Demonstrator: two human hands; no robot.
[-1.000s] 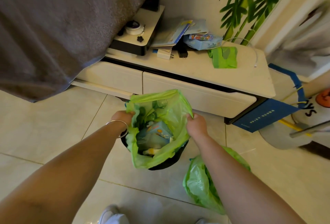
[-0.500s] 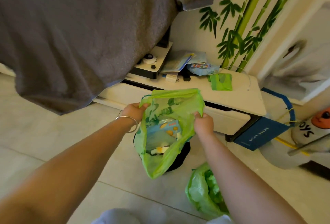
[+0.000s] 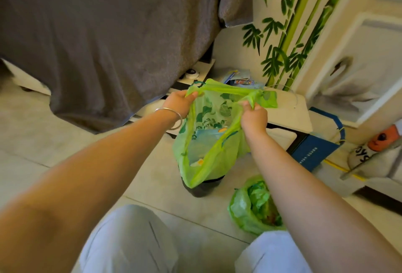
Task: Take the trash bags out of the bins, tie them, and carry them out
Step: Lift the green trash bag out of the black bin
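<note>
While both hands hold the bag's top edge, this is how things look.

Left fingers: the left hand (image 3: 180, 103) pinches the left corner of the green trash bag (image 3: 208, 151) rim, with the fingers bunched together on the thin plastic.

Right fingers: the right hand (image 3: 253, 118) is curled tight round the right side of the rim, and a twist of plastic sticks out past the thumb.

Bag top: the rim is pulled into a tight line between the two hands, so the mouth is open wide.

Inside the bag: there is a blue box and some small bits at the bottom. I cannot tell what the bits are.

Where the bag is: it hangs from the hands, and its bottom end is still inside the black bin (image 3: 201, 186) on the floor. It is only partly out.

How it will feel: I think it is light, because there is not much in it. The plastic is soft, thin and a bit slippery. It could stretch or rip if pulled too hard.

Where to hold: the two top corners look best, since those are the ends to tie in a knot.

Nearby: a second green bag (image 3: 252, 207) sits on the tiles by the right arm, and its top looks open. A low white cabinet (image 3: 289, 111) stands behind the bin. A grey cloth (image 3: 108, 33) hangs down on the left.
</note>
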